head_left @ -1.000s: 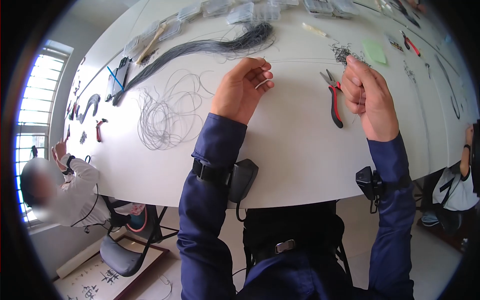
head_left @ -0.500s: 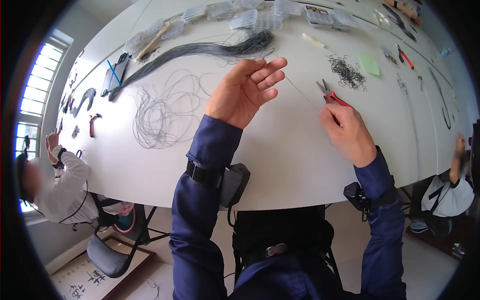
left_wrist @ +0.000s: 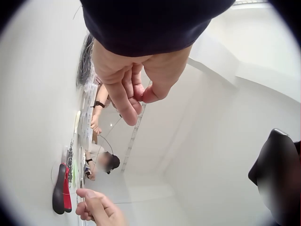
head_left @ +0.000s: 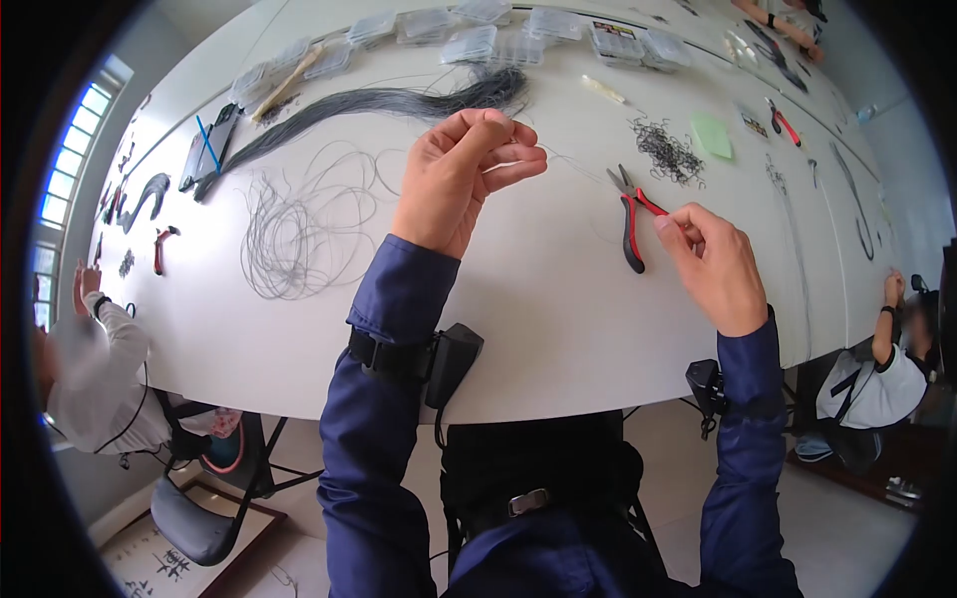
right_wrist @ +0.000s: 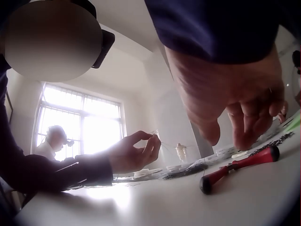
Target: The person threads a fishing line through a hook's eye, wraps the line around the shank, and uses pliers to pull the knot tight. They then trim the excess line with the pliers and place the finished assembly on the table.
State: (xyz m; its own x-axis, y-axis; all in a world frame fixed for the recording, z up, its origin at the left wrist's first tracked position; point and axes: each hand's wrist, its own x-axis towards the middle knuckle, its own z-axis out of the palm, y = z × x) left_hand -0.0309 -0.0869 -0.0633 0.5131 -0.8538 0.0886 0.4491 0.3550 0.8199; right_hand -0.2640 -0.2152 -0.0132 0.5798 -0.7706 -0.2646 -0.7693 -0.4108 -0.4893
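My left hand (head_left: 449, 184) is raised over the table, thumb and forefinger pinching a thin line (head_left: 570, 161) that runs slack to the right. My right hand (head_left: 720, 267) hovers close to the red-and-black handles of the pliers (head_left: 630, 234), its fingers loosely bent. In the right wrist view a gap shows between its thumb (right_wrist: 210, 134) and fingers, and the pliers (right_wrist: 237, 167) lie on the table below. A loose coil of thin line (head_left: 299, 239) lies left of my left hand, with a long dark bundle of strands (head_left: 369, 112) behind it.
A heap of small black hook-like pieces (head_left: 666, 151) and a green paper (head_left: 712, 135) lie beyond the pliers. Clear plastic boxes (head_left: 469, 45) line the far side. More red-handled pliers (head_left: 786, 125) lie at right. People (head_left: 100, 369) sit around the table.
My right hand first moved down and towards me with the line drawn tight, then its fingers loosened. The line now hangs slack from my left hand, whose fingers have curled in.
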